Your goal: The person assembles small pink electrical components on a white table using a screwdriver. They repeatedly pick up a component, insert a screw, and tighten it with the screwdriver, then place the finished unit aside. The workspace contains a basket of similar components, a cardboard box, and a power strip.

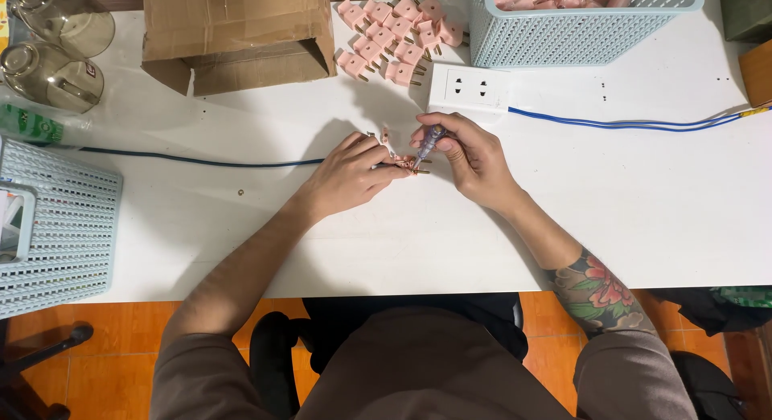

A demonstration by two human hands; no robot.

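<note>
Pink plug (408, 168) mid-table, between both hands

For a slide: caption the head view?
Left hand steadies pink plug; right hand applies screwdriver.

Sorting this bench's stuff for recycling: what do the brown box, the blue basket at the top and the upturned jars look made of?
Brown box: corrugated cardboard, matte, creased, taped flaps. Blue basket: looks like moulded plastic, pale, with perforated walls. Upturned jars: clear and shiny, glass or clear plastic; cannot tell which.
</note>
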